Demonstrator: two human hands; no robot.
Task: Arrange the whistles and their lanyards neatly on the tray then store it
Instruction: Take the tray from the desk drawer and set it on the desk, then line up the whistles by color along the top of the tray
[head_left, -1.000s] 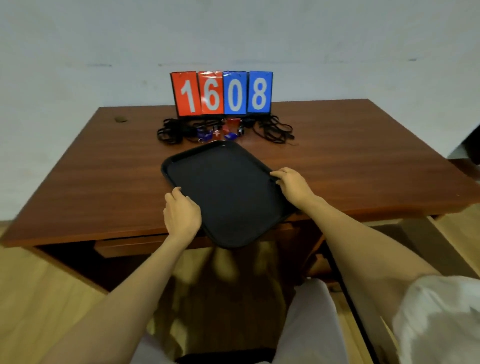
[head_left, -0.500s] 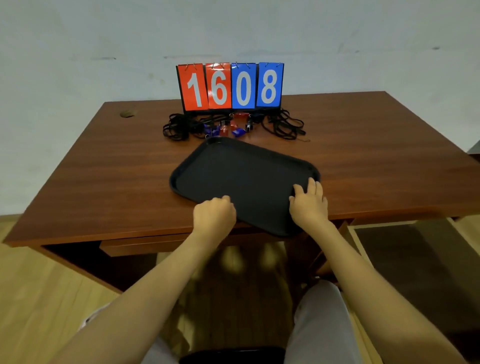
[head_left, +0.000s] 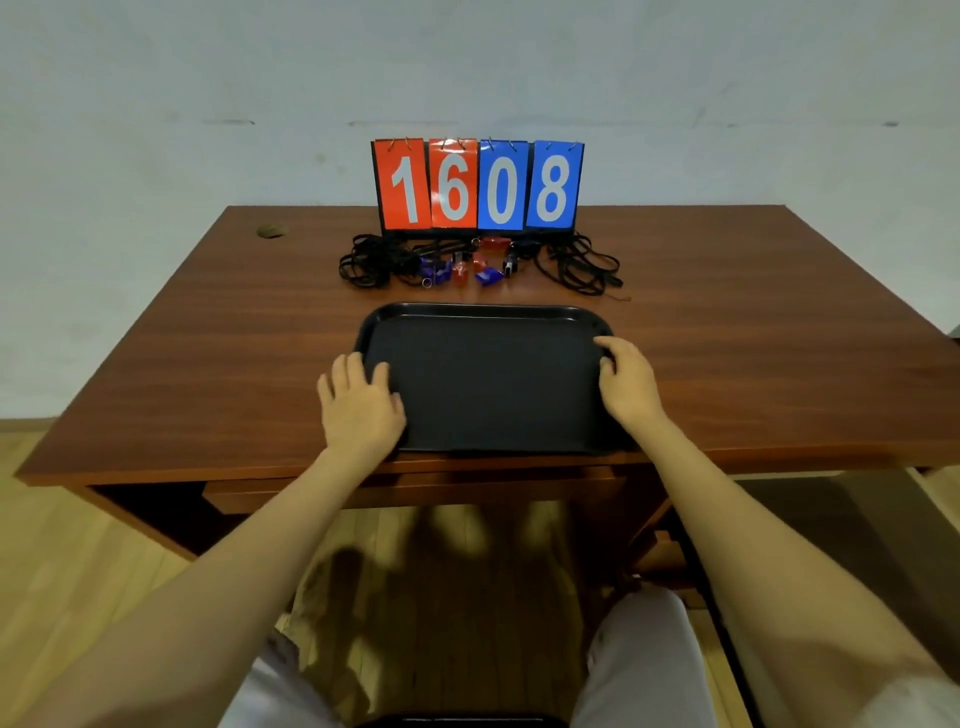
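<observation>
The tray (head_left: 488, 384) has swung square, long side now left to right at the desk's (head_left: 208, 374) near edge. Left hand (head_left: 358, 410) lies flat on its left rim, fingers straight; right hand (head_left: 628, 384) curls over the right rim. Whistles (head_left: 467, 267) and lanyards (head_left: 374, 260) wait just past the far rim, centre frame, and look an equal reach for either hand.

Black rectangular tray (head_left: 488, 384) lies flat on counter (head_left: 208, 364), long side left-right, near front edge. Small blue and red whistles (head_left: 470, 267) clustered at tray's 12 o'clock, apart from rim. Black lanyards (head_left: 371, 260) tangled in two heaps, 11 and 1 o'clock, flanking whistles.
</observation>
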